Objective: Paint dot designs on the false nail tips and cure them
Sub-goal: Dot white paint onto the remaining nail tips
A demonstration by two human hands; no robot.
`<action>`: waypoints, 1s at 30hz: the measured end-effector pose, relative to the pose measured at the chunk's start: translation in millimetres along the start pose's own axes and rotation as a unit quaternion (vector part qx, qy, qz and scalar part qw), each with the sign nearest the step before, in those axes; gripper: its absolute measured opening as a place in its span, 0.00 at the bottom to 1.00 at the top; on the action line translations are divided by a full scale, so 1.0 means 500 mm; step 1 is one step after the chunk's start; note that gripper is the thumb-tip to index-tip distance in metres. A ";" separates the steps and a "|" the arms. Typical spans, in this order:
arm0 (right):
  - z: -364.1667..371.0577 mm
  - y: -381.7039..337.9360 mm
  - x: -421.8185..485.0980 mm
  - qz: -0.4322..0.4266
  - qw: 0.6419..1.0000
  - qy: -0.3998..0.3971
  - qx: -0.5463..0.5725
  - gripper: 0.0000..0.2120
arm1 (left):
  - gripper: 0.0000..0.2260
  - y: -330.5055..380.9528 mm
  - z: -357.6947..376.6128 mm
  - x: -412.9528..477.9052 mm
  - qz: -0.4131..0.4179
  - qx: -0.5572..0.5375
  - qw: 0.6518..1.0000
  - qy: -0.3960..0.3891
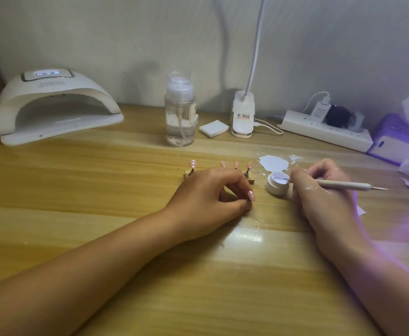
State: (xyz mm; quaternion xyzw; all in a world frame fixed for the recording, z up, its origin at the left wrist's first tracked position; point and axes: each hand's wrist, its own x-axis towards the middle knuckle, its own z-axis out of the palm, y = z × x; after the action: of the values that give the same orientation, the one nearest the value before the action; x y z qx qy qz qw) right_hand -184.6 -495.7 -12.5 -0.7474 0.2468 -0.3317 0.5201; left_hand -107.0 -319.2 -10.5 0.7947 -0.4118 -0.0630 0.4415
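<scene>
The person is working partway through the dotting, by the look of it. The left hand [213,190] is lying over the small wooden stand [251,182] near the middle of the table [101,190], its fingers curled down with thumb and forefinger meeting at the near side. Whether they are actually gripping the stand is hidden. The pink nail tips [236,164] are standing upright in a row on that stand, just beyond the knuckles. The leftmost tip [193,163] is showing white dots, while the others are too small to read. The right hand [320,187] is pinching a dotting pen [351,185], fingers closed around it. The working end is hidden behind the fingers at the open jar [277,184] of white paint, so this is probably a reload. A white spill [273,162] is lying on the table just behind the jar. The curing lamp [53,105] is sitting well apart at the far left with its display lit and nothing visible inside. So curing is yet to come, as is probably dotting some of the tips.
</scene>
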 end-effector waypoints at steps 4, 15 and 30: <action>0.000 -0.006 -0.006 -0.013 0.999 0.017 0.029 0.12 | 0.07 0.000 0.000 0.000 0.002 -0.003 1.000 0.000; 0.003 -0.039 -0.035 -0.019 0.983 0.002 0.182 0.11 | 0.08 0.001 -0.002 0.000 0.004 0.007 1.000 0.002; 0.028 -0.040 -0.066 0.006 0.985 -0.114 0.127 0.15 | 0.09 0.001 -0.002 0.001 0.017 0.008 1.000 0.002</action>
State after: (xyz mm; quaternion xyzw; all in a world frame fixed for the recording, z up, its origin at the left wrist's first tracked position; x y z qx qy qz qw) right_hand -195.3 -456.9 -5.0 -0.7068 0.1468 -0.2700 0.6372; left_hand -106.6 -318.9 -9.2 0.7913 -0.4247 -0.0509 0.4369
